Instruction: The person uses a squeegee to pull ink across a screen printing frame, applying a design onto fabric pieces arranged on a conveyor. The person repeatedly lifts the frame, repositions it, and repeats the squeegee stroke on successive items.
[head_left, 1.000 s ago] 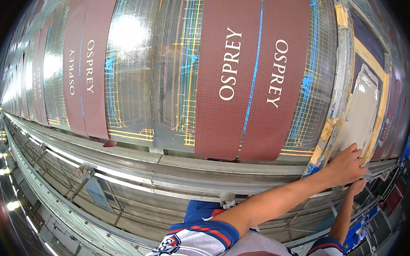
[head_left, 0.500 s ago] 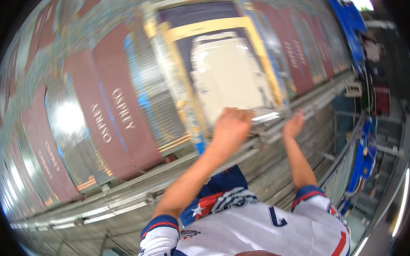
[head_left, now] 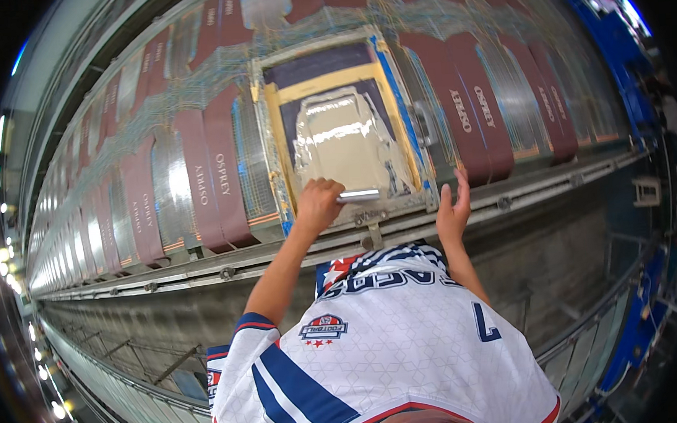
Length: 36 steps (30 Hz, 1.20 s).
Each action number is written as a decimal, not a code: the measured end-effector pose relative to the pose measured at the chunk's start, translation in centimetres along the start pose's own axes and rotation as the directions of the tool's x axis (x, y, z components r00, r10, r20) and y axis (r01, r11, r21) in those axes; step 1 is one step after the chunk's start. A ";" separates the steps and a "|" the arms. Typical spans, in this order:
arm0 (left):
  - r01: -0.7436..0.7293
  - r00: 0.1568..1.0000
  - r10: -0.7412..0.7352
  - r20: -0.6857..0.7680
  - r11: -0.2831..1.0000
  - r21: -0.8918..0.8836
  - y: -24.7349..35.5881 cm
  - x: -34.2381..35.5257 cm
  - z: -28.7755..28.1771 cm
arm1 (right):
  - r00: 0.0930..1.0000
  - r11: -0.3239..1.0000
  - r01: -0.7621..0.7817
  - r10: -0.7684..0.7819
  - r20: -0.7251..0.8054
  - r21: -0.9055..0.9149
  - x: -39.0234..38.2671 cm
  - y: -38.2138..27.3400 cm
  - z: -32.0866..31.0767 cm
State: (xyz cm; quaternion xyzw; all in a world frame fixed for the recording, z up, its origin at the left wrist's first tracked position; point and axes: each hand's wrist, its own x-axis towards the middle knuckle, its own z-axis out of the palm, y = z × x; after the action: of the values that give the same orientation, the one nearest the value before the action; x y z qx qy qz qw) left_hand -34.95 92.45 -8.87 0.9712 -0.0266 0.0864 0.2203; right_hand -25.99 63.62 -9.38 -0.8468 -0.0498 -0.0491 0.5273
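A screen-printing frame with tape along its inner borders rests on the long table, holding a spread of thick beige paste over its dark mesh. My left hand is closed round a silver, bar-shaped squeegee at the lower part of the frame, over the paste. My right hand is open, fingers extended, just right of the frame's lower right corner and apart from the squeegee.
Maroon printed pieces lie in rows along the table either side of the frame. A metal rail runs along the near edge, above a grey floor. Blue structures stand at the far right, railings lower left.
My view and body have turned, so the frame sits mid-view, not at right. My left hand has the squeegee near the frame's lower part; my right hand's fingers are now spread.
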 end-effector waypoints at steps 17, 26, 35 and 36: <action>0.167 0.986 -0.167 -0.027 0.986 0.010 -13.8 20.4 -2.8 | 0.370 0.724 0.677 -0.180 0.911 -0.132 26.5 -9.1 22.8; 0.058 0.978 -0.072 -0.198 0.996 -0.074 -9.7 14.0 0.1 | 0.379 0.621 0.779 -0.366 0.850 -0.080 19.0 -6.3 18.6; 0.121 0.987 -0.120 -0.105 0.993 0.006 1.2 1.4 1.4 | 0.342 0.642 0.766 -0.362 0.867 -0.034 6.5 -4.6 9.3; 0.114 0.990 -0.113 -0.079 0.994 0.002 0.9 1.8 1.0 | 0.333 0.664 0.746 -0.303 0.893 -0.053 7.0 -4.9 9.4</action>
State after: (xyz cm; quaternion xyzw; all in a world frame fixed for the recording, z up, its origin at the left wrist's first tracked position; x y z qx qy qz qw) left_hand -33.07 91.19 -9.02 0.9677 0.0377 0.1120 0.2225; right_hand -19.43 74.44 -8.21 -0.7925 -0.5593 0.1708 0.1730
